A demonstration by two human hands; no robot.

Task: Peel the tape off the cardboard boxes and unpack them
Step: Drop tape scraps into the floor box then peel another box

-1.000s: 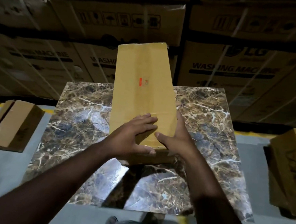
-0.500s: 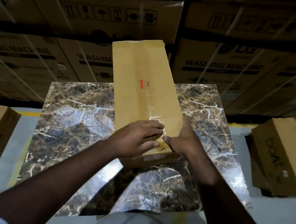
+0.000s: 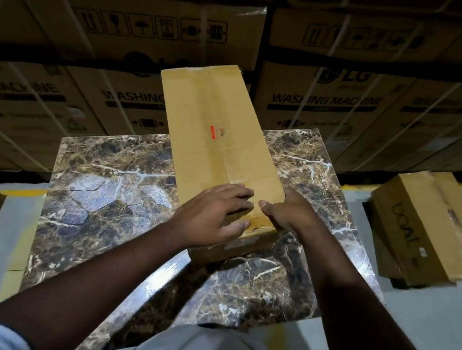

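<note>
Both hands worked the near end of the cardboard box (image 3: 218,149), lying lengthwise on the worktop (image 3: 108,186). Left hand (image 3: 211,217) had flattened to press; right hand (image 3: 286,216) now pinched at the tape (image 3: 240,182), still unpeeled.

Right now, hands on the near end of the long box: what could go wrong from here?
1. The long box juts past the far edge of the marble table; a hard pull on the tape could slide or tip it.
2. The left hand rests only on the near end, so the box may pivot.
3. Whether the right hand has any tape pinched is unclear; it may slip.
</note>
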